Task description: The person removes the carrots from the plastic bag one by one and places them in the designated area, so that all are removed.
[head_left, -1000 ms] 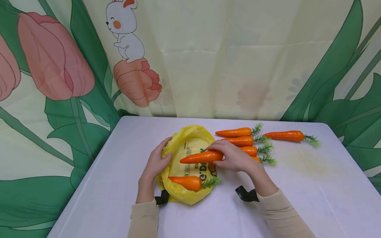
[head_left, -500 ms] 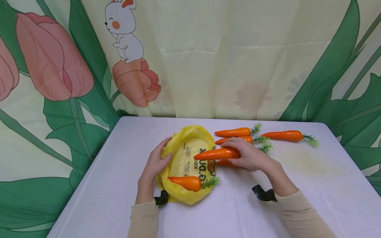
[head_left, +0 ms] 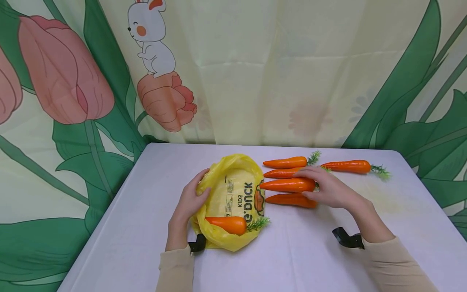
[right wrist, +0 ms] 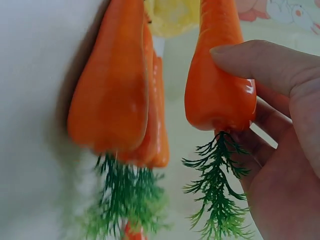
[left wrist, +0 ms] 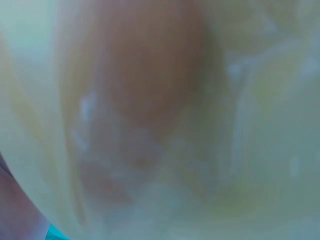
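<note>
A yellow plastic bag [head_left: 237, 239] lies open-mouthed on the table, with one carrot [head_left: 228, 224] inside near its front side. My left hand [head_left: 193, 194] grips the bag's left rim, thumb inside; the left wrist view is blurred by the bag's yellowish film [left wrist: 270, 150]. To the right of the bag, my right hand [head_left: 324, 186] pinches another carrot [head_left: 284, 185] between thumb and fingers. In the right wrist view this held carrot [right wrist: 217, 95], with its green leafy top [right wrist: 217, 180], is raised apart from the carrots beside it.
Next to the held carrot lie a nearer carrot [head_left: 290, 200] and two farther ones, a middle carrot [head_left: 279, 173] and a back carrot [head_left: 284, 162]. A separate carrot [head_left: 348, 166] lies at the back right. A printed curtain [head_left: 240, 81] hangs behind the white table [head_left: 120, 227].
My right hand has moved right with its carrot, from above the bag to over the row of carrots. My left hand stays at the bag's rim.
</note>
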Available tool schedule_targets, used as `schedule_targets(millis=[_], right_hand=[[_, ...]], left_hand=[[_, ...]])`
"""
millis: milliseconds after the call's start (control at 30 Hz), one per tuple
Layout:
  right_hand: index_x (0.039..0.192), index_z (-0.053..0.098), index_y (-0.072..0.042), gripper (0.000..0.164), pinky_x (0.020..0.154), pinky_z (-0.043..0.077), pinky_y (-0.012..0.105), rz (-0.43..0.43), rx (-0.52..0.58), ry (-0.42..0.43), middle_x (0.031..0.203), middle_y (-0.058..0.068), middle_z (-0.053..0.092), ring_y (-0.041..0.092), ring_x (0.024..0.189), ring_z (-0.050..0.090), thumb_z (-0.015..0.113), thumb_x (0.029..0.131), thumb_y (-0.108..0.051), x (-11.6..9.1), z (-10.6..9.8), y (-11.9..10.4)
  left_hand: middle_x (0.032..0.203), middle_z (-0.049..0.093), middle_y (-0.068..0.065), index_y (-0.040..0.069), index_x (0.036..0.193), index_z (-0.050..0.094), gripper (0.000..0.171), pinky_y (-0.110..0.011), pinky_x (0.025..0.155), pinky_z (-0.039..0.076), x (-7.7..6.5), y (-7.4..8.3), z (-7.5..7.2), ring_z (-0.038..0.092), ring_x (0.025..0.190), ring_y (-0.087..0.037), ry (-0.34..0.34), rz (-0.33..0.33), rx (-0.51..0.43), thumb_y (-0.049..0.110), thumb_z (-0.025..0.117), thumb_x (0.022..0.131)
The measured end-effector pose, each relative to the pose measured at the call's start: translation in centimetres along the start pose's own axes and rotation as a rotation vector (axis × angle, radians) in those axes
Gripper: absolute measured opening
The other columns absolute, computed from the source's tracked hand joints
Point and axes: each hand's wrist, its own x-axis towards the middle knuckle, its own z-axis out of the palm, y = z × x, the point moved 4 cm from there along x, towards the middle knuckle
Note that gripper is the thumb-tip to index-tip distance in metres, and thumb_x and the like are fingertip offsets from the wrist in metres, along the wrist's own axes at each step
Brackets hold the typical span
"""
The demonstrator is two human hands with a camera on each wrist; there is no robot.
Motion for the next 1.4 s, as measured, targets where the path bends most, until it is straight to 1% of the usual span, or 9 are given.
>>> schedule_targets(millis=[167, 367, 633, 700, 833, 900, 1000, 1133, 1400], right_hand=[[0.133, 0.063, -0.003, 0.048, 0.099, 0.043, 0.063, 0.011, -0.037, 0.000, 0.138, 0.021, 0.052, 0.044, 0.127, 0.044, 0.075, 0.087, -0.004, -1.2, -1.6, 1.2], [0.129, 0.064, -0.002, 0.048, 0.089, 0.051, 0.055, -0.003, -0.070, 0.038, 0.130, 0.018, 0.059, 0.038, 0.117, 0.052, 0.079, 0.084, -0.001, -2.3, -3.0, 2.7], [0.128, 0.065, -0.001, 0.049, 0.090, 0.049, 0.063, 0.011, -0.099, 0.078, 0.129, 0.022, 0.060, 0.043, 0.116, 0.053, 0.080, 0.081, 0.003, -3.6, -4.5, 5.3], [0.127, 0.065, 0.000, 0.049, 0.088, 0.051, 0.059, 0.006, -0.120, 0.099, 0.127, 0.022, 0.061, 0.042, 0.114, 0.053, 0.081, 0.080, 0.003, -3.9, -5.0, 5.9], [0.126, 0.065, 0.001, 0.048, 0.080, 0.054, 0.038, 0.021, -0.133, 0.118, 0.123, 0.020, 0.061, 0.034, 0.105, 0.054, 0.081, 0.080, 0.003, -4.2, -6.0, 7.3], [0.128, 0.064, 0.002, 0.048, 0.080, 0.053, 0.035, 0.052, -0.122, 0.105, 0.124, 0.020, 0.060, 0.033, 0.103, 0.054, 0.079, 0.082, 0.002, -4.3, -6.4, 8.0], [0.130, 0.062, 0.002, 0.048, 0.084, 0.052, 0.044, 0.098, -0.108, 0.088, 0.125, 0.021, 0.059, 0.034, 0.104, 0.054, 0.077, 0.084, 0.002, -4.4, -6.7, 9.0], [0.130, 0.062, 0.004, 0.049, 0.087, 0.047, 0.057, 0.104, -0.129, 0.088, 0.127, 0.025, 0.057, 0.039, 0.107, 0.053, 0.076, 0.083, 0.005, -4.8, -7.1, 10.2], [0.129, 0.059, 0.008, 0.049, 0.086, 0.047, 0.061, 0.128, -0.154, 0.081, 0.125, 0.030, 0.055, 0.043, 0.107, 0.051, 0.075, 0.083, 0.008, -5.7, -7.4, 12.2]], left_hand=[[0.150, 0.049, -0.007, 0.018, 0.152, 0.046, 0.059, -0.050, 0.108, 0.042, 0.1, 0.0, 0.0, 0.051, 0.130, -0.030, -0.001, 0.002, -0.001, 0.007, 0.064, 0.096], [0.149, 0.049, -0.009, 0.016, 0.152, 0.046, 0.059, -0.050, 0.108, 0.041, 0.2, 0.1, -0.1, 0.050, 0.130, -0.030, -0.005, 0.025, -0.001, 0.007, 0.064, 0.096], [0.149, 0.050, -0.008, 0.016, 0.151, 0.047, 0.059, -0.050, 0.107, 0.042, 0.2, 0.2, 0.0, 0.051, 0.129, -0.030, 0.000, 0.028, -0.007, 0.006, 0.064, 0.096], [0.149, 0.050, -0.008, 0.016, 0.151, 0.047, 0.059, -0.050, 0.107, 0.043, 0.2, 0.2, 0.1, 0.051, 0.129, -0.030, -0.003, 0.020, -0.011, 0.006, 0.064, 0.096], [0.149, 0.049, -0.009, 0.017, 0.152, 0.046, 0.060, -0.051, 0.107, 0.042, 0.1, 0.1, 0.0, 0.051, 0.129, -0.031, -0.007, 0.012, -0.009, 0.007, 0.064, 0.096], [0.149, 0.049, -0.009, 0.017, 0.152, 0.046, 0.060, -0.051, 0.107, 0.042, 0.1, 0.1, -0.1, 0.051, 0.129, -0.031, -0.005, 0.005, -0.006, 0.008, 0.064, 0.096], [0.149, 0.050, -0.008, 0.019, 0.152, 0.046, 0.059, -0.051, 0.107, 0.042, -0.1, 0.1, -0.3, 0.050, 0.129, -0.030, -0.002, -0.008, -0.009, 0.008, 0.064, 0.096], [0.148, 0.050, -0.009, 0.019, 0.151, 0.047, 0.059, -0.051, 0.108, 0.041, -0.1, 0.0, -0.3, 0.050, 0.130, -0.031, -0.003, -0.010, -0.018, 0.008, 0.064, 0.096], [0.147, 0.051, -0.010, 0.018, 0.151, 0.047, 0.059, -0.052, 0.107, 0.042, -0.1, -0.1, -0.4, 0.051, 0.129, -0.032, 0.001, 0.007, -0.017, 0.008, 0.064, 0.096]])
